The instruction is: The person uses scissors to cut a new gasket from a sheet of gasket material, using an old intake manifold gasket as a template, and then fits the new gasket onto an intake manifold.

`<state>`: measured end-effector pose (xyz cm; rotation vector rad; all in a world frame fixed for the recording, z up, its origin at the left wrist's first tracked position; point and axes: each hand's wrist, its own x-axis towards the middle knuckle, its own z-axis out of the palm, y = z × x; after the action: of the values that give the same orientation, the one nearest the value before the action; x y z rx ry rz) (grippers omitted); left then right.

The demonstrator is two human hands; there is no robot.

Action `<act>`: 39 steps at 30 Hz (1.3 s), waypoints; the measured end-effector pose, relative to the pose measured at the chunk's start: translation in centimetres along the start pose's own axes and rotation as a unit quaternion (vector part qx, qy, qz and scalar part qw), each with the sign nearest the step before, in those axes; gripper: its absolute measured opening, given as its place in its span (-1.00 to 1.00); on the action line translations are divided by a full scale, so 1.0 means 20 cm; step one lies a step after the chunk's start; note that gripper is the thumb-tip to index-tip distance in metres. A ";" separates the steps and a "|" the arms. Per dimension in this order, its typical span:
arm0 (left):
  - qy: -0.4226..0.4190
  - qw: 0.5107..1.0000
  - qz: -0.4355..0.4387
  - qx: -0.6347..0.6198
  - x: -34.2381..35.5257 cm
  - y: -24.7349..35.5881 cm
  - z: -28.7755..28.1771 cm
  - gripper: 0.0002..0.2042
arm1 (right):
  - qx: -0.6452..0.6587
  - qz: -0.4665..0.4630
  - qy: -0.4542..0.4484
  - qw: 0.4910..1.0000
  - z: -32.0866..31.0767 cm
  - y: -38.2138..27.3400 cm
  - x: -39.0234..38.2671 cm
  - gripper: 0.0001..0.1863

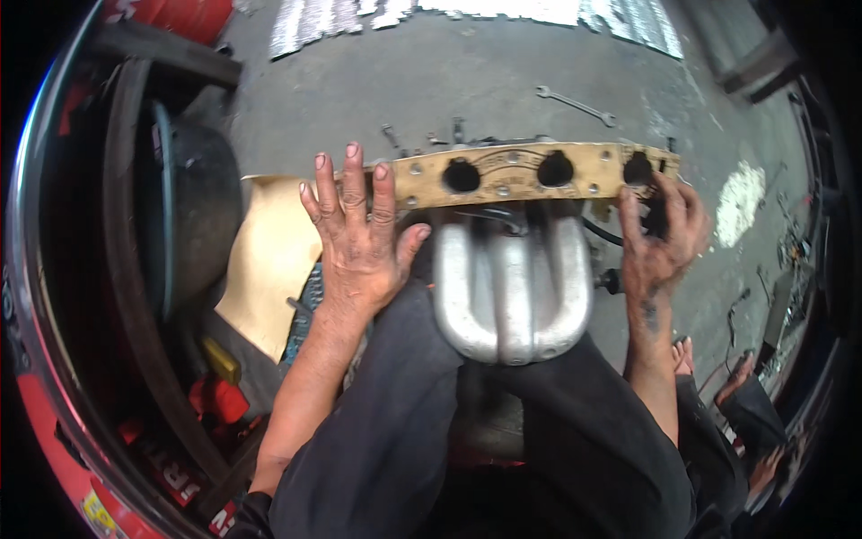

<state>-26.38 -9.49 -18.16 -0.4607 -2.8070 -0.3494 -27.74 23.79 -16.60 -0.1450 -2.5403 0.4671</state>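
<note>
An intake manifold (514,296) with silver curved runners rests across my lap, its flange side away from me. Along the flange lies a tan gasket paper strip (575,172) with dark round port holes and small bolt holes, smudged with grease. My left hand (359,235) is spread flat, fingers apart, over the strip's left end. At the right end, my right hand (663,220) has its fingers bent around the strip's edge by the last hole, thumb on the near side. What lies under its fingertips is partly hidden.
A larger tan paper sheet (274,256) lies to the left. An open-ended wrench (576,106) and small bolts (391,135) lie on the concrete floor ahead. A dark metal frame (135,251) stands at the left. Another person's foot (684,356) shows at the lower right.
</note>
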 end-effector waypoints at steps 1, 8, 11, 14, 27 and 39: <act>-0.012 1.000 0.011 0.021 -0.02 -0.03 0.08 -0.01 | -0.018 -0.014 0.007 1.000 0.00 0.01 0.00 -0.58; -0.025 0.998 0.022 0.055 -0.04 -0.05 0.12 0.00 | 0.014 -0.028 0.013 0.999 0.02 0.02 -0.01 -0.57; -0.016 0.997 0.011 0.077 -0.04 -0.05 0.14 -0.01 | 0.016 -0.031 0.017 0.999 0.03 0.04 -0.02 -0.58; -0.013 0.997 0.012 0.076 -0.04 -0.06 0.15 -0.01 | 0.017 -0.042 0.012 0.999 0.02 0.04 -0.02 -0.61; -0.016 0.997 0.005 0.074 -0.06 -0.07 0.16 0.02 | 0.142 -0.081 0.053 0.985 0.06 0.12 0.02 -0.81; -0.010 0.997 -0.009 0.075 -0.07 -0.07 0.15 0.08 | 0.102 -0.065 0.034 0.992 0.05 0.07 0.06 -0.21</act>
<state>-26.29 -10.27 -21.69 -0.4068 -2.8325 -0.1373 -29.20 25.09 -17.31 0.0791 -2.4009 0.6539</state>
